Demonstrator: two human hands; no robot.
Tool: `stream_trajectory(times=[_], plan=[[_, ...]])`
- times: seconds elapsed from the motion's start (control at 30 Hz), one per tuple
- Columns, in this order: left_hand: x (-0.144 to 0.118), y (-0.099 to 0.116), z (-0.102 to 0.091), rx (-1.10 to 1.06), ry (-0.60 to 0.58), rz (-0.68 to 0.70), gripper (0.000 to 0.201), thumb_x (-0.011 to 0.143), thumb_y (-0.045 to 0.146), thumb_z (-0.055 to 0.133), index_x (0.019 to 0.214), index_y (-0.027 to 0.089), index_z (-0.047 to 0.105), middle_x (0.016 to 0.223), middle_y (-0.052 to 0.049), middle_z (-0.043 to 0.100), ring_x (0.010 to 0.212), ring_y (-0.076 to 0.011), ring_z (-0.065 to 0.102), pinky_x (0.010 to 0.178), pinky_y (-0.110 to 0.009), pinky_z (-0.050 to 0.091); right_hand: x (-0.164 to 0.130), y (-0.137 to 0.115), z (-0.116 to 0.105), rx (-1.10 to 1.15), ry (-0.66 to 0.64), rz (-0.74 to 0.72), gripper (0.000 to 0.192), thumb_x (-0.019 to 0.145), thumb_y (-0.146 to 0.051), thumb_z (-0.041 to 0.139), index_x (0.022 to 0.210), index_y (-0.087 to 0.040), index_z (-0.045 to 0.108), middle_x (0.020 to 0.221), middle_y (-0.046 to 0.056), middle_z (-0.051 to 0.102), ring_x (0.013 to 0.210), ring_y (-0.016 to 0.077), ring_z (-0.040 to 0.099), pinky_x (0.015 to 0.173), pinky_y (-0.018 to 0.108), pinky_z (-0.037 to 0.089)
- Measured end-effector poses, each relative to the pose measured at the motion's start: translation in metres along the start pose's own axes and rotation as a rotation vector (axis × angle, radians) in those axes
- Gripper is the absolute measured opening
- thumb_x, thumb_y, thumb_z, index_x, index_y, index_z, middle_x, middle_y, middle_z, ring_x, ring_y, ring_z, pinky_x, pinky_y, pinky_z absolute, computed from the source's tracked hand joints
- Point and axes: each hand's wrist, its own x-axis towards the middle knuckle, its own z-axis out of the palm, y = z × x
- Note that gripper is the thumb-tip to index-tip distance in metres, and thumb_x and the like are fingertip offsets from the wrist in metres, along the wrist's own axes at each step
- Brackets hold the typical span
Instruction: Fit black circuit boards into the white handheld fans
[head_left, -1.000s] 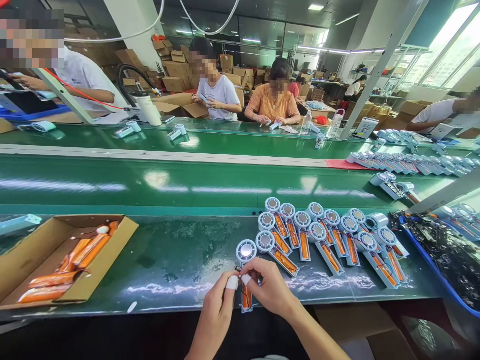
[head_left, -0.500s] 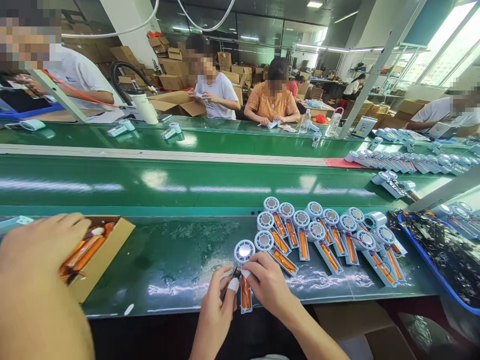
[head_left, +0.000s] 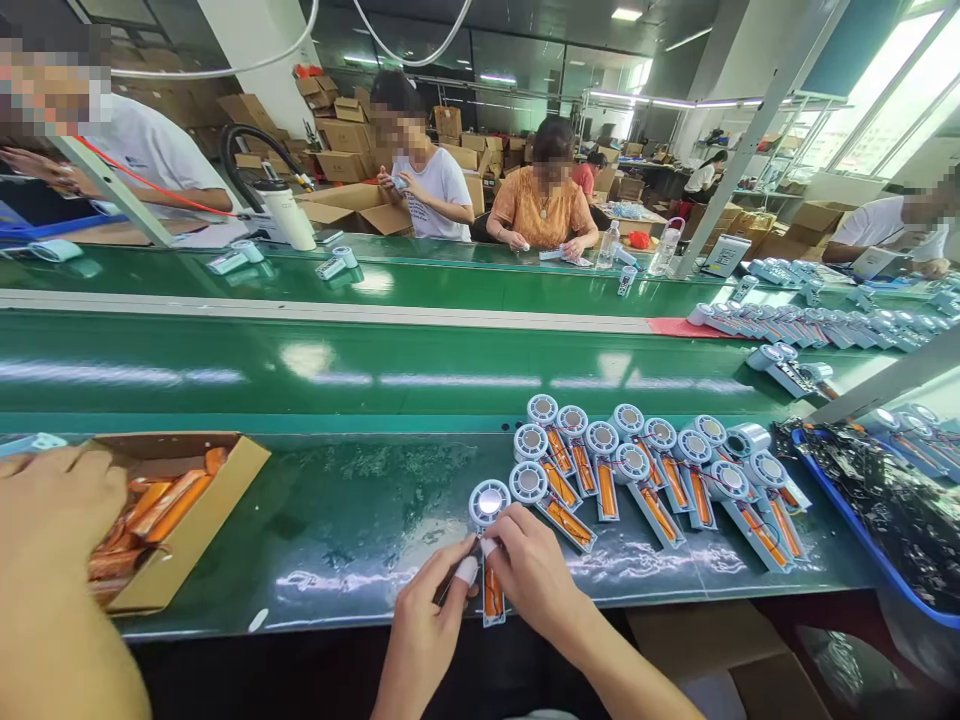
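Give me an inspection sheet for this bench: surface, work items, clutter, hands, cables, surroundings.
Surface: glossy green bench, smudged.
Job's things: fan unit with orange battery, at the bench's near edge.
Clutter: finished fan units in rows; cardboard box of orange batteries; blue tray of dark parts.
Grippers: left hand and right hand both on the fan unit, fingertips taped.
Cables: thin wires on units; white hoses overhead.
Surroundings: co-worker's hand at box; seated workers opposite.

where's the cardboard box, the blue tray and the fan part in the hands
cardboard box (head_left: pixel 217 492): head view, right wall
blue tray (head_left: pixel 885 572): head view, front rim
fan part (head_left: pixel 489 501): head view, round head
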Motion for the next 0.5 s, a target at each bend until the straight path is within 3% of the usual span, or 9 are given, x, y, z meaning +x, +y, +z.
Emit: stream_trajectory(times=[0.2,0.33,0.5], plan=[[0.01,0.002,-0.012,-0.066,-0.129,-0.052,0.037,0.089,0.048,0.059,0.106,0.022,0.079,0.103,-0.009,0.077,0.06,-0.0152,0.067,0.056,-0.026,0.06,0.007,0.011,-0.019,0.35,-0.094,0.008,0.024,0.092,-0.005,0.057,0.108,-0.021,0.064,0.097,0.003,0.063,0.085,0.0163,0.063,0.076,0.025,0.05],[0.012,-0.002,-0.014,-0.107,-0.197,-0.021,0.033,0.09,0.045,0.059,0.103,0.023,0.08,0.1,-0.008,0.077,0.059,-0.0141,0.065,0.057,-0.026,0.06,0.012,0.012,-0.027,0.363,-0.154,-0.047,0.019,0.093,-0.007,0.059,0.099,-0.02,0.071,0.094,0.004,0.065,0.089,0.0179,0.063,0.08,0.027,0.05],[0.013,-0.001,-0.014,-0.047,-0.151,0.016,0.031,0.088,0.042,0.059,0.102,0.024,0.08,0.095,-0.007,0.08,0.06,-0.0168,0.07,0.063,-0.029,0.062,0.01,0.01,-0.025,0.361,-0.09,0.022,0.017,0.09,-0.009,0.063,0.097,-0.02,0.073,0.095,0.005,0.067,0.091,0.0186,0.064,0.081,0.029,0.051]])
